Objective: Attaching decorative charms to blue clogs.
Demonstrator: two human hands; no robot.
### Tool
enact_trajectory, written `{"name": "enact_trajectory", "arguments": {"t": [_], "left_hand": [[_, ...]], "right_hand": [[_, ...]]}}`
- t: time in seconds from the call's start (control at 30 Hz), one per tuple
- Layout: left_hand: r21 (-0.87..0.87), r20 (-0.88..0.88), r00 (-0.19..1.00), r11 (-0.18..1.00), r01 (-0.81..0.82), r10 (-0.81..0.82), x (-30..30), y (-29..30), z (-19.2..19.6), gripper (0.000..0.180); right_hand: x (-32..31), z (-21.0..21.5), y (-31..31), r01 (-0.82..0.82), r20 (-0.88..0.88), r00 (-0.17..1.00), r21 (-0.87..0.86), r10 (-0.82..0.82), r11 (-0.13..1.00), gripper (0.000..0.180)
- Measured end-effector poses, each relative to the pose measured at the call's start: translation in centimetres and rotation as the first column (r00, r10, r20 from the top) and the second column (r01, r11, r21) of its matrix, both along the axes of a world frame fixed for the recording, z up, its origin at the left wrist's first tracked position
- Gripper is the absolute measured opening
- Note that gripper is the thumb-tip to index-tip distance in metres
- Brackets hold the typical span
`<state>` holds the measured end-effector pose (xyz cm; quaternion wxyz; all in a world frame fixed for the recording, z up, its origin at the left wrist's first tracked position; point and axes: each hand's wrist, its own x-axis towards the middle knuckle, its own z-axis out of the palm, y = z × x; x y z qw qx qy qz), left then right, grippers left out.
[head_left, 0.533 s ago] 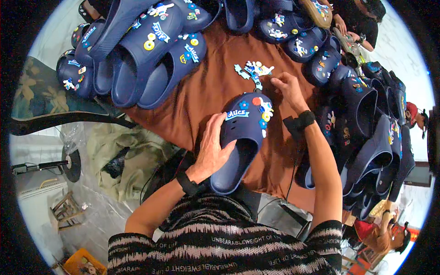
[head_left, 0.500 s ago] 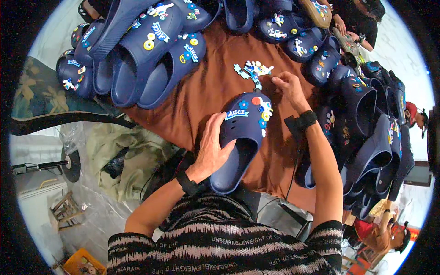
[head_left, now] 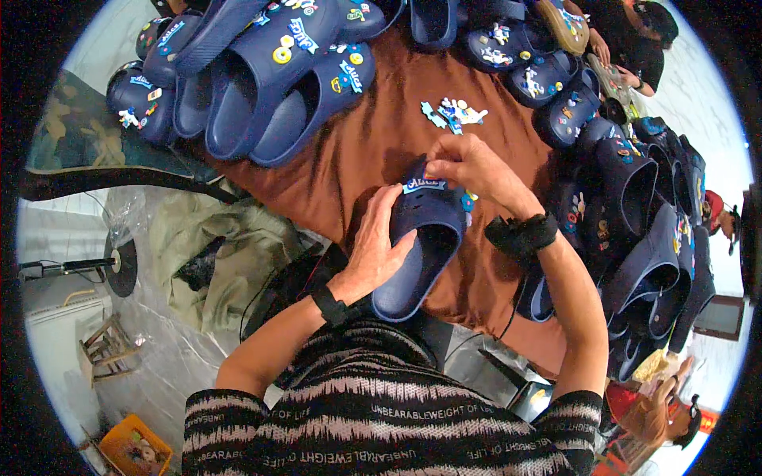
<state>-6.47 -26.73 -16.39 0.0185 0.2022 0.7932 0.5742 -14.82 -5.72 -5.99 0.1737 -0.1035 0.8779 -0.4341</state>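
Observation:
A navy blue clog lies on the brown cloth with its toe pointing away from me. My left hand grips its left side, thumb at the foot opening and fingers along the upper. Over the toe, my right hand is closed in a pinch; whatever its fingertips hold is hidden. A blue and white lettered banner charm sits on the upper, just below those fingertips. On the right side of the upper a blue flower charm shows; other charms there are covered by my hand. Beyond the toe lies a small pile of loose charms.
Decorated navy clogs crowd the far left of the brown cloth, and more clogs are heaped along the right. A dark chair stands at left. Another person's hands work at far right. An orange bin is at lower left.
My right hand has moved left and nearer, from beside the loose charms onto the clog's toe. My left hand keeps its hold on the clog.

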Motion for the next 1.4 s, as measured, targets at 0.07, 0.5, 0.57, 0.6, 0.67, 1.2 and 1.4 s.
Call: {"name": "enact_trajectory", "arguments": {"t": [0.07, 0.5, 0.57, 0.6, 0.67, 1.2, 1.4], "left_hand": [[-0.003, -0.002, 1.000, 1.000, -0.003, 0.003, 0.0, -0.1, 0.2, 0.074], [-0.009, -0.024, 1.000, 1.000, -0.008, 0.008, 0.1, -0.1, -0.2, 0.077], [-0.007, -0.022, 1.000, 1.000, -0.007, 0.006, 0.1, 0.0, -0.1, 0.077], [-0.006, -0.022, 1.000, 1.000, -0.006, 0.005, 0.1, 0.0, -0.1, 0.077], [-0.002, -0.015, 1.000, 1.000, -0.004, 0.004, 0.1, -0.1, -0.1, 0.078], [0.014, -0.049, 0.999, 1.000, -0.008, 0.008, -0.1, -0.2, -0.3, 0.075], [-0.009, -0.047, 0.998, 0.999, 0.033, -0.033, -0.2, -0.4, 0.2, 0.068]], "right_hand": [[0.5, 0.4, -1.0, -0.013, 0.058, 0.998, 0.024, 0.011, 1.000, 0.013], [-1.2, 0.2, -2.5, -0.271, 0.118, 0.962, 0.546, 0.247, 0.793, 0.032], [-1.3, 0.4, -3.4, -0.282, 0.108, 0.955, 0.613, 0.276, 0.738, 0.036], [-1.4, 0.4, -3.6, -0.290, 0.099, 0.947, 0.675, 0.306, 0.678, 0.040], [-1.5, 0.4, -3.6, -0.284, 0.097, 0.946, 0.706, 0.308, 0.649, 0.043], [-1.3, -0.2, -4.9, -0.252, 0.068, 0.922, 0.852, 0.381, 0.458, 0.050], [-0.8, 1.2, -2.3, -0.217, 0.103, 0.976, 0.591, 0.193, 0.777, 0.044]]}}
